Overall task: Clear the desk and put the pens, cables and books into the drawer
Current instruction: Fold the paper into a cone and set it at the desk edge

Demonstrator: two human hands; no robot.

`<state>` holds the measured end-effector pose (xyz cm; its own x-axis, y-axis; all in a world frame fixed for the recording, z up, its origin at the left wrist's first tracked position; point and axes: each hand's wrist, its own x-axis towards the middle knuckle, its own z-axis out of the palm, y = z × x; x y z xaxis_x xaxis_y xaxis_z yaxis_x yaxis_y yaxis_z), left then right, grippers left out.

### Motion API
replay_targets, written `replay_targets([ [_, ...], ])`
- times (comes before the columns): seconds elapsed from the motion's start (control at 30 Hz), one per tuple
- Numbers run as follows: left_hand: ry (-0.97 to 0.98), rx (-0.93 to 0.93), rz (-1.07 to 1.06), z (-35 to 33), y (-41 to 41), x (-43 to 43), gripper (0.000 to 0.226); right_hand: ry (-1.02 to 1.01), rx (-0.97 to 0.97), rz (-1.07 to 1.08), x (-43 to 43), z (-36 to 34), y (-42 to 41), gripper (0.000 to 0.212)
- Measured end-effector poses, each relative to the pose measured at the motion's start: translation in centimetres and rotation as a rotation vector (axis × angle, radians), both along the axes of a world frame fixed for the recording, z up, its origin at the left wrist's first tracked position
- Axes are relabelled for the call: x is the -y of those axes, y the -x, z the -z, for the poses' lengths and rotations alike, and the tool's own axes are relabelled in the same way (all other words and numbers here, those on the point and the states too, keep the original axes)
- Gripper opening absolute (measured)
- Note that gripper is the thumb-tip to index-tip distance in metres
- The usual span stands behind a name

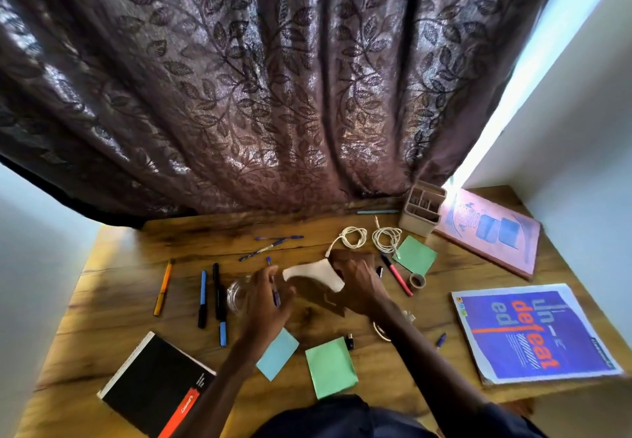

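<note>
My left hand (265,295) sits mid-desk, closed on a blue pen (275,295); a clear glass jar (237,297) lies just left of it. My right hand (359,282) grips a brown and white cardboard piece (313,275). Loose pens lie to the left: an orange one (163,287), a blue one (202,299), a black one (216,288). Two more blue pens (270,244) lie farther back. Two coiled white cables (350,237) (386,239) rest behind my right hand. A black notebook (157,386), a blue book (533,331) and a pink book (489,229) lie on the wooden desk (130,256).
A beige pen organizer (422,211) stands at the back right. Green and blue sticky notes (330,367) (277,353) (414,254), a tape roll (417,280) and a red pen (398,275) lie about. A patterned curtain (273,95) hangs behind the desk; white walls flank it.
</note>
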<state>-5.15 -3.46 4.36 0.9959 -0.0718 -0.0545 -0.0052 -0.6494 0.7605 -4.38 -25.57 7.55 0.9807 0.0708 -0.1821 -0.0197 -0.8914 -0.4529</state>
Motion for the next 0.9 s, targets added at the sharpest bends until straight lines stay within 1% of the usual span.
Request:
replay_targets([
  [0.07,0.102,-0.062,-0.027,-0.7,-0.3,0.4,0.070,-0.049,0.070,0.105,-0.4,-1.3,-0.5,0.040],
  [0.13,0.227,-0.147,0.001,-1.5,-0.9,1.1,0.074,-0.109,0.103,0.230,-1.1,-2.6,-0.9,0.041],
  [0.2,0.356,-0.213,0.064,-2.3,-1.4,1.8,0.070,-0.179,0.134,0.340,-2.0,-3.6,-1.2,0.044],
  [0.27,0.416,-0.217,0.102,-3.0,-1.9,2.4,0.068,-0.208,0.139,0.409,-3.0,-4.4,-1.4,0.051],
  [0.33,0.425,-0.183,0.113,-3.4,-2.5,2.6,0.079,-0.242,0.122,0.444,-4.0,-4.8,-1.6,0.064],
  [0.43,0.337,-0.084,0.163,-3.9,-2.9,2.0,0.095,-0.343,0.069,0.454,-5.7,-5.1,-1.5,0.078],
  [0.5,0.230,-0.051,0.148,-4.2,-2.9,1.0,0.095,-0.415,0.059,0.444,-7.0,-5.1,-1.4,0.081],
  [0.57,0.183,-0.081,0.127,-4.3,-2.9,-0.5,0.081,-0.458,0.067,0.424,-8.7,-5.0,-1.5,0.079],
  [0.63,0.226,-0.089,0.097,-4.0,-2.6,-2.4,0.060,-0.459,0.064,0.398,-10.5,-4.5,-1.7,0.074],
  [0.7,0.210,-0.029,0.075,-3.6,-2.4,-4.2,0.044,-0.440,0.040,0.372,-12.3,-3.9,-2.1,0.071],
  [0.77,0.157,0.023,0.057,-3.5,-2.3,-6.2,0.037,-0.442,0.012,0.351,-14.2,-3.3,-2.4,0.065],
  [0.8,0.124,0.052,0.051,-3.3,-2.3,-7.3,0.038,-0.450,-0.001,0.337,-15.1,-3.0,-2.5,0.062],
  [0.83,0.091,0.055,0.046,-2.8,-2.4,-8.3,0.045,-0.461,-0.013,0.325,-15.9,-2.7,-2.6,0.058],
  [0.87,0.063,0.007,0.031,-2.4,-2.4,-9.4,0.059,-0.474,-0.027,0.308,-16.8,-2.4,-2.7,0.052],
  [0.9,0.056,-0.069,-0.008,-1.9,-2.4,-10.8,0.077,-0.488,-0.037,0.283,-17.9,-2.0,-2.9,0.043],
])
